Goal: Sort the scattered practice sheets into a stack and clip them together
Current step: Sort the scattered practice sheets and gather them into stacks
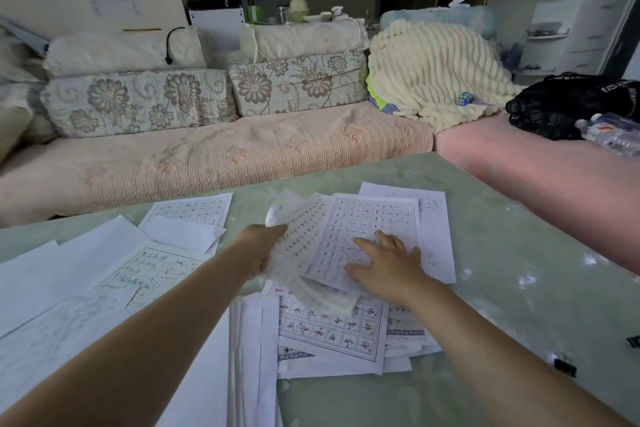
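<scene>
Practice sheets (pixel 332 322): loose white paper scattered over a pale green table (pixel 502 288), none clipped. Far left, blank sheets (pixel 86 253) overlapping, one handwritten sheet (pixel 149 270) lying on top of them. Left of centre, left hand (pixel 259 246), fingers and thumb curled round the edge of a motion-blurred bunch of printed sheets (pixel 298 243), held tilted above the table. Centre, gridded character sheet (pixel 374 215) lying flat; right hand (pixel 388 267) resting on it, fingers straight and spread, pressing down and gripping nothing. Nearer the person, an uneven pile (pixel 329 326) of sheets with red and black characters in boxes, edges not aligned. Right, two black binder clips (pixel 565 367) on the bare table, well apart from the paper, one cut off by the frame edge. Behind the table, sofa (pixel 207 156) with floral cushions; on its right part a cream ribbed blanket (pixel 433 73), then a black bag (pixel 571 104), contents not visible, with plastic bottles (pixel 613 135) just beside it
</scene>
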The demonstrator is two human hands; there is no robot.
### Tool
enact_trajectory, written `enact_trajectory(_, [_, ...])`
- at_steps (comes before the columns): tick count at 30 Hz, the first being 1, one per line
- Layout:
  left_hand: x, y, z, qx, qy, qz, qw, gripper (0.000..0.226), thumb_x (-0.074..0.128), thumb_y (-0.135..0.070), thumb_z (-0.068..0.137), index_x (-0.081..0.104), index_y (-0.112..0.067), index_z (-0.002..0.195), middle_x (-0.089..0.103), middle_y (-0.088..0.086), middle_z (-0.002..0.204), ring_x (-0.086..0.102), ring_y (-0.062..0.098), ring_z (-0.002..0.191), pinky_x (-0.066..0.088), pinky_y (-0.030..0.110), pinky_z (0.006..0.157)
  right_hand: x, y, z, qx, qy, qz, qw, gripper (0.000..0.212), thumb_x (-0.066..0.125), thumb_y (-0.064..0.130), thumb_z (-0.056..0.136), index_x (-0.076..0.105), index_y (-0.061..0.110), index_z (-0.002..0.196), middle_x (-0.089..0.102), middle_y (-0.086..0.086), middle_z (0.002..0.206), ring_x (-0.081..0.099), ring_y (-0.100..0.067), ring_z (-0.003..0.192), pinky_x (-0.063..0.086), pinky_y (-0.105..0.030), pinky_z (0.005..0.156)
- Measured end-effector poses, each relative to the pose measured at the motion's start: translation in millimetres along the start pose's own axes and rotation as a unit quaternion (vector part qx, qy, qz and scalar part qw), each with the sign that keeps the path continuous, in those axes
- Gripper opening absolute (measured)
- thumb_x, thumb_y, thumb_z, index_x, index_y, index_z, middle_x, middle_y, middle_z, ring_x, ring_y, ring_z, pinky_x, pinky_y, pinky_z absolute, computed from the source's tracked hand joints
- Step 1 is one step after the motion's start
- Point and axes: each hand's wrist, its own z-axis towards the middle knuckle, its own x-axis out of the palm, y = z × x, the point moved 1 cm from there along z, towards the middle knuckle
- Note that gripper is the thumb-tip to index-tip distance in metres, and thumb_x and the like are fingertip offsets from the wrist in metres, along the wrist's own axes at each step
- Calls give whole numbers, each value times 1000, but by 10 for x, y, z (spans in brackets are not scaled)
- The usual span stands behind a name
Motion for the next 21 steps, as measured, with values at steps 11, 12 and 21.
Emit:
enact_trajectory(11, [11,108,-84,-51,160,89,982,28,47,-12,94,58,2,115,70,23,104,69,35,88,58,41,73,-27,82,-84,-86,0,-41,995,64,45,65,91,33,44,150,22,0,162,17,-23,148,16,-50,117])
enact_trajectory(12, [53,102,-91,-45,153,89,983,31,49,-23,96,60,0,112,71,22,102,69,35,87,58,42,76,-28,122,-98,-100,-5,-42,994,61,47,64,91,37,44,148,28,1,159,22,-22,145,19,-48,115])
enact_trajectory(21, [152,190,-119,95,23,136,986,30,65,2,86,60,-4,114,66,10,98,63,25,82,51,30,69,-131,14,-91,-38,-52,6,998,61,52,46,95,35,30,151,31,-3,158,26,-26,144,24,-47,115])
